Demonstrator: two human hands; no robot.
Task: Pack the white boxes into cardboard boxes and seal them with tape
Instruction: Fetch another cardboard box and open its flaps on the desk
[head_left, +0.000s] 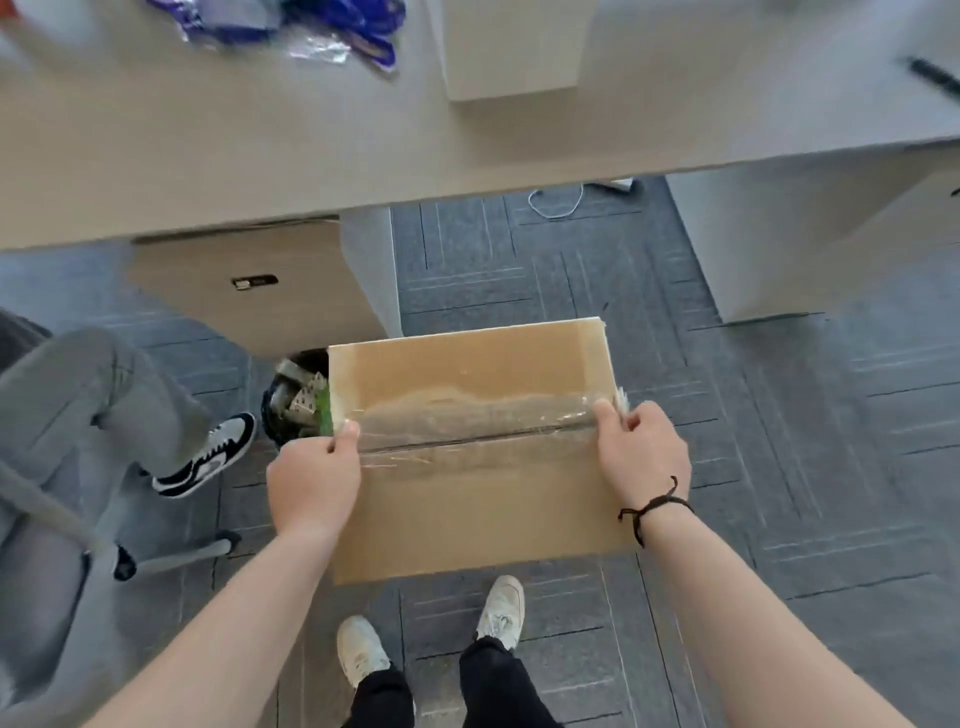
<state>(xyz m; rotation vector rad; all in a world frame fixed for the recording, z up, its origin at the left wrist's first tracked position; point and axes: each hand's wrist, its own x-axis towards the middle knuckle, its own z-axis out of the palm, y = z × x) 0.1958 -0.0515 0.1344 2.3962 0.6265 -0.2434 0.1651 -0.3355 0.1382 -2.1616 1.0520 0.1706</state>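
Observation:
A closed cardboard box (467, 509) is held above the carpeted floor, its flaps meeting in a seam across the middle. A wide strip of clear tape (467, 421) runs along that seam from side to side. My left hand (311, 478) grips the box's left edge, thumb on the tape's left end. My right hand (641, 452) grips the right edge, its thumb pressing the tape's right end, where a loose bit of tape sticks up. No white boxes are visible; the box's contents are hidden.
A grey desk (260, 145) spans the top, carrying a white box (514, 47) and blue-and-clear plastic wrappers (332, 31). A bin (296, 400) with rubbish stands left of the box. Another person's leg and sneaker (208, 457) and a chair base are at left. My shoes (431, 629) are below.

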